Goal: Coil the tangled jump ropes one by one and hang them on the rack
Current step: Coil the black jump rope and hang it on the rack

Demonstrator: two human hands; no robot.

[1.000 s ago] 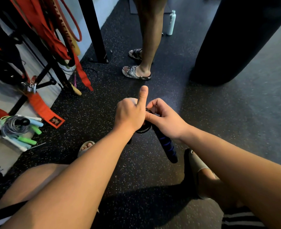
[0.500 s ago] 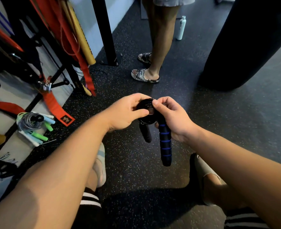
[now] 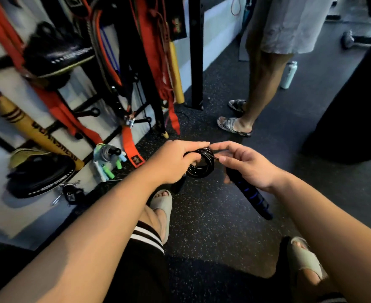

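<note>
The black jump rope [image 3: 202, 164] sits as a tight coil between your hands, held over the floor and more exposed than half a second ago. Your left hand [image 3: 176, 159] curls its fingers round the coil. Your right hand [image 3: 249, 166] pinches the cord beside it and clamps the blue-ringed handle [image 3: 251, 194]. The speckled rubber floor [image 3: 213, 226] meets the rack [image 3: 88, 112] at its left edge. The second handle [image 3: 178, 184] is mostly hidden under your left hand.
</note>
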